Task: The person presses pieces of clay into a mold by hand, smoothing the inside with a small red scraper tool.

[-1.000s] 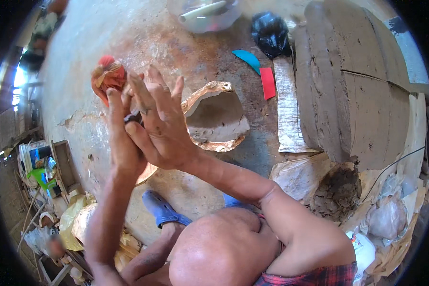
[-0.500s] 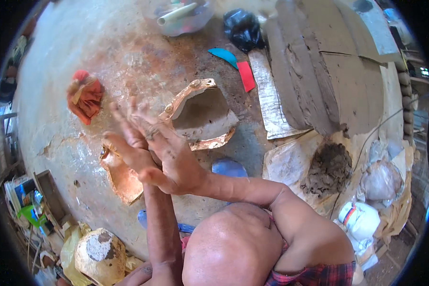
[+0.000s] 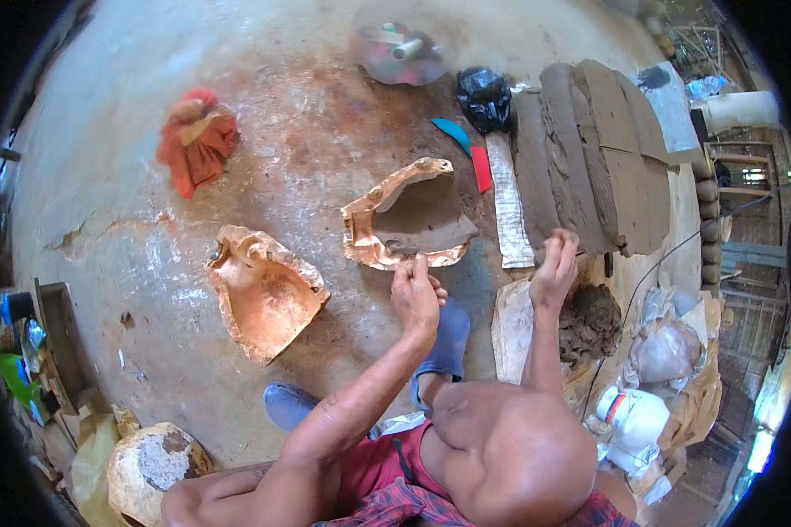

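The left hand point(image 3: 416, 299) is at the near edge of the shell point(image 3: 380, 254), with its fingers bent in and the thumb and fingertips coming together against the rim. The right hand point(image 3: 555, 272) is lifted well apart from it, to the right, with its fingers bent and close to each other; it is near the front edge of the clay slabs point(image 3: 606, 158) and near the clay lump point(image 3: 591, 325). The fingertips are small in this view, so I cannot tell if the left hand grips the rim or only touches it, nor if the right hand has anything between its fingers.

The shell lies on the floor point(image 3: 149, 255) in front of the person, and a grey clay sheet point(image 3: 422, 211) lines its inside. To its left lies the other shell point(image 3: 268, 303), with the hollow side up and bare. Farther off on the left is the red cloth point(image 3: 200, 145), crumpled. Beyond the first shell, on its right, the blue piece point(image 3: 453, 135) and the red piece point(image 3: 481, 169) lie touching or almost touching, just beside the pale strip point(image 3: 508, 211). The black bag point(image 3: 485, 98) sits near the far end of this strip.
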